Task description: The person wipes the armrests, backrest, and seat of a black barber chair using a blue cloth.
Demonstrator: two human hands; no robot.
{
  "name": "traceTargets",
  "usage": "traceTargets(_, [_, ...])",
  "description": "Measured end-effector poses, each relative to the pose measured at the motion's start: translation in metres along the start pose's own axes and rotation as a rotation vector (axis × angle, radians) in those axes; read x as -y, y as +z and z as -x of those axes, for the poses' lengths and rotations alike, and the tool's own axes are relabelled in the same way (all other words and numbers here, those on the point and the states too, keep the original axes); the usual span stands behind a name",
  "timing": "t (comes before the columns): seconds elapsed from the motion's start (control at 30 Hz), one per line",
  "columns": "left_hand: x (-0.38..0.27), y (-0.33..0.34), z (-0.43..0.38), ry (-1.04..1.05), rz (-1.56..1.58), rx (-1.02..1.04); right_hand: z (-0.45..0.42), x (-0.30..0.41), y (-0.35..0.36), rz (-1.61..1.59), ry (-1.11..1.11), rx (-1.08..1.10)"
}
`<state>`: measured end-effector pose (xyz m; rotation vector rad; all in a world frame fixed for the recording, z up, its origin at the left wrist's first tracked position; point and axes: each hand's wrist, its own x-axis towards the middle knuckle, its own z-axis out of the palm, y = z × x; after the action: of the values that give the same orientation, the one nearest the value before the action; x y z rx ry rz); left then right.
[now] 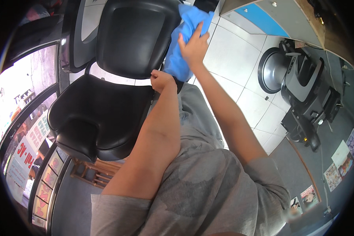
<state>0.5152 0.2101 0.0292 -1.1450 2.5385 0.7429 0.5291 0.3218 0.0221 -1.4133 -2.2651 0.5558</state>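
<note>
A black padded barber chair is before me, its backrest point(135, 41) at the top and its seat point(103, 106) below. A light blue cloth point(177, 62) lies bunched along the chair's side, seemingly over an armrest that it mostly hides. My right hand point(194, 48) grips the upper part of this cloth, fingers spread over it. Beside the backrest's lower corner is my left hand point(162, 80), its fingers curled. Its wrist is next to the cloth's lower end. Whether the left fingers hold anything is hidden.
White floor tiles point(228, 38) extend to the right. Another barber chair point(301, 76) with a round metal base stands there. Cabinets with a blue door point(262, 19) are at the top right. A slatted wooden bench point(97, 172) is behind the seat, near glazed doors point(26, 141) bearing writing.
</note>
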Motion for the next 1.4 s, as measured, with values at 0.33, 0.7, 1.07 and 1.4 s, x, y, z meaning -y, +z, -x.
traceTargets(0.33, [0.004,0.008,-0.005,0.003,0.000,0.017,0.065,-0.025,-0.030,-0.305,0.095,0.298])
traceTargets(0.7, [-0.001,0.002,-0.003,-0.014,-0.025,-0.010,0.059,-0.025,-0.061,-0.225,-0.259,0.205])
traceTargets(1.07, [-0.003,0.001,0.004,0.004,0.016,0.047,0.006,-0.028,-0.063,-0.205,-0.270,0.114])
traceTargets(1.4, [-0.008,-0.009,0.007,-0.046,0.013,0.099,-0.121,0.012,-0.158,-0.642,-0.029,0.134])
